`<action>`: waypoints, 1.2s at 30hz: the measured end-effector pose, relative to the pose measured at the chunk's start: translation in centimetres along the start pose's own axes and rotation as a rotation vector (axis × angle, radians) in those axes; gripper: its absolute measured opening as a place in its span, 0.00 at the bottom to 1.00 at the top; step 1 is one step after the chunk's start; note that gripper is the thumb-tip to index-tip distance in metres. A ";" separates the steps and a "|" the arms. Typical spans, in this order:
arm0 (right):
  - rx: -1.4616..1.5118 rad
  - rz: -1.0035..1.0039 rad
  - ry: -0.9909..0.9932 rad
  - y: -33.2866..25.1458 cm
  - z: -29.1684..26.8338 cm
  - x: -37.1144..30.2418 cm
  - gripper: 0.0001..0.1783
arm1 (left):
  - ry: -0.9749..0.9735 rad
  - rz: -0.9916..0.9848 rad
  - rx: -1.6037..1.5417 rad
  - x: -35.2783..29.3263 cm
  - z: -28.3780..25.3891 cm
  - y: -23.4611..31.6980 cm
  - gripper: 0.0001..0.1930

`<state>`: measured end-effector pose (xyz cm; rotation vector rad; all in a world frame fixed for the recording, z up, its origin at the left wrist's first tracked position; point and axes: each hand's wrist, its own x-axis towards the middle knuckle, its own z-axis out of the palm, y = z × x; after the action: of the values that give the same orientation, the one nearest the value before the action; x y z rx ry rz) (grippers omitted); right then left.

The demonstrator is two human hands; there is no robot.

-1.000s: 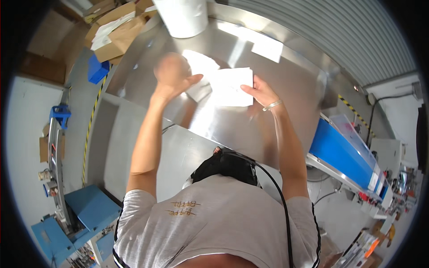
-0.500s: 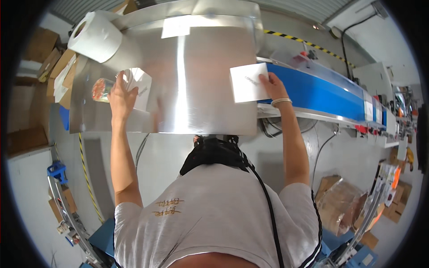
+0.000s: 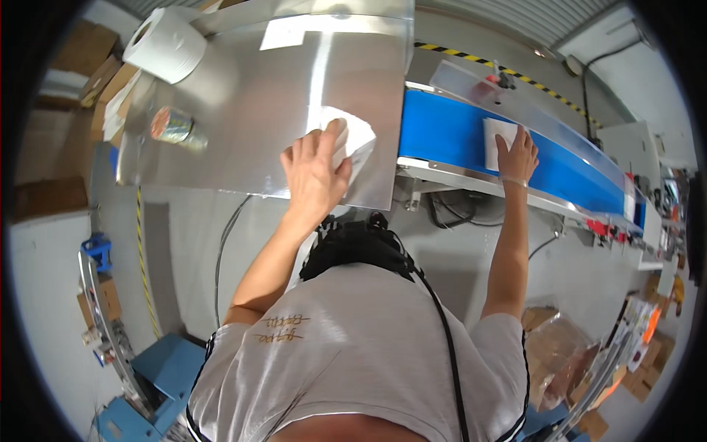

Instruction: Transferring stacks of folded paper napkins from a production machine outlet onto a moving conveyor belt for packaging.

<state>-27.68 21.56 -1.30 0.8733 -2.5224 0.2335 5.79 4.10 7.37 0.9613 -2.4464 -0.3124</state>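
Observation:
My left hand [image 3: 318, 168], its fingers bent, grips the left side of a white box-like piece [image 3: 359, 144] near the right end of the metal table [image 3: 250, 110]. Part of that piece is hidden under the fingers. Over on the blue conveyor belt [image 3: 442, 132], my right hand [image 3: 519, 156] has its thumb and fingers around the right side of a flat white box [image 3: 493, 145], which rests on the belt. A small cylinder with a reddish end and a greenish, shiny side [image 3: 171, 125] lies on the table's left part.
A big white paper roll [image 3: 168, 48] stands at the table's far left corner. A white sheet [image 3: 283, 34] lies near its back edge. Clear guards [image 3: 471, 82] line the belt's far side. Cardboard boxes [image 3: 50, 197] are stacked at left; cables hang below the belt.
My left hand has moved right across the table with the white piece, away from the small cylinder. My right hand has carried the white box from the table's edge onto the belt.

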 end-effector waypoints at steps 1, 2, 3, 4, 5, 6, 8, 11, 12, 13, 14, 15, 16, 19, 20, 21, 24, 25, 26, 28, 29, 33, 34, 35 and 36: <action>0.244 -0.073 -0.079 -1.0 -0.5 -0.1 0.27 | -0.003 -0.025 -0.023 -0.2 -0.2 0.3 0.31; 0.641 -0.208 -0.163 -2.3 -1.1 -0.5 0.23 | 0.003 -0.034 -0.007 -0.5 -0.3 0.3 0.31; 0.927 -0.225 -0.294 -4.4 -1.9 -1.5 0.20 | 0.006 0.000 -0.032 -0.7 -0.3 0.2 0.29; 1.100 -0.185 -0.448 -6.7 -2.9 -2.2 0.21 | 0.010 0.037 -0.063 -0.8 -0.2 0.1 0.28; 1.268 -0.143 -0.607 -8.7 -3.8 -2.8 0.22 | 0.002 0.037 -0.085 -0.9 -0.2 0.1 0.25; 1.286 -0.194 -0.654 -10.5 -4.5 -3.1 0.22 | 0.009 0.031 -0.077 -1.1 -0.2 0.0 0.25; 1.314 -0.207 -0.696 -12.9 -5.4 -3.3 0.23 | 0.021 0.059 -0.057 -1.2 -0.1 -0.2 0.24; 1.355 -0.213 -0.708 -14.9 -6.3 -3.0 0.24 | 0.043 0.052 -0.037 -1.3 0.0 -0.1 0.23; 1.365 -0.227 -0.719 -15.2 -6.4 -2.9 0.25 | 0.049 0.050 -0.036 -1.3 0.1 -0.1 0.23; 1.377 -0.243 -0.731 -15.5 -6.4 -2.9 0.26 | 0.056 0.053 -0.043 -1.5 0.2 -0.2 0.23; 1.378 -0.251 -0.730 -15.7 -6.5 -2.8 0.26 | 0.062 0.057 -0.050 -1.6 0.3 -0.3 0.22; 1.374 -0.262 -0.754 -15.9 -6.7 -2.7 0.26 | 0.067 0.054 -0.046 -1.6 0.3 -0.3 0.22; 1.368 -0.272 -0.778 -16.0 -6.7 -2.7 0.26 | 0.069 0.058 -0.047 -1.6 0.3 -0.2 0.22; 1.414 -0.290 -0.793 -16.4 -6.3 -2.7 0.26 | 0.081 0.065 -0.044 -1.7 0.3 -0.1 0.21; 1.415 -0.293 -0.792 -16.5 -6.3 -2.6 0.26 | 0.087 0.072 -0.043 -1.6 0.3 -0.1 0.21; 1.435 -0.305 -0.799 -16.7 -6.2 -2.6 0.25 | 0.089 0.071 -0.041 -1.6 0.3 -0.1 0.21; 1.491 -0.325 -0.812 -17.3 -6.1 -2.5 0.24 | 0.117 0.115 -0.021 -1.7 0.6 -0.5 0.20; 1.523 -0.332 -0.823 -17.4 -6.0 -2.5 0.23 | 0.107 0.111 -0.023 -1.7 0.6 -0.5 0.20; 1.523 -0.333 -0.820 -17.4 -6.0 -2.4 0.23 | 0.097 0.106 -0.026 -1.8 0.6 -0.6 0.19; 1.525 -0.357 -0.851 -17.4 -5.9 -2.2 0.21 | 0.101 0.124 -0.020 -1.8 0.8 -0.8 0.20; 1.527 -0.359 -0.848 -17.5 -5.9 -2.1 0.21 | 0.103 0.140 -0.015 -1.8 0.8 -0.8 0.20; 1.509 -0.368 -0.896 -17.5 -5.3 -1.8 0.19 | 0.100 0.153 0.011 -1.7 0.7 -1.0 0.20; 1.501 -0.368 -0.910 -17.5 -5.1 -1.8 0.18 | 0.095 0.148 0.014 -1.7 0.7 -1.0 0.20; 1.501 -0.368 -0.909 -17.6 -5.0 -1.8 0.18 | 0.090 0.144 0.016 -1.6 0.6 -1.0 0.20; 1.486 -0.378 -0.886 -17.6 -4.8 -1.9 0.18 | 0.090 0.145 0.017 -1.6 0.6 -0.9 0.20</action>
<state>-13.71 10.21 2.20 2.3145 -2.4334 2.1162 7.05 4.54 5.94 0.7828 -2.4236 -0.1950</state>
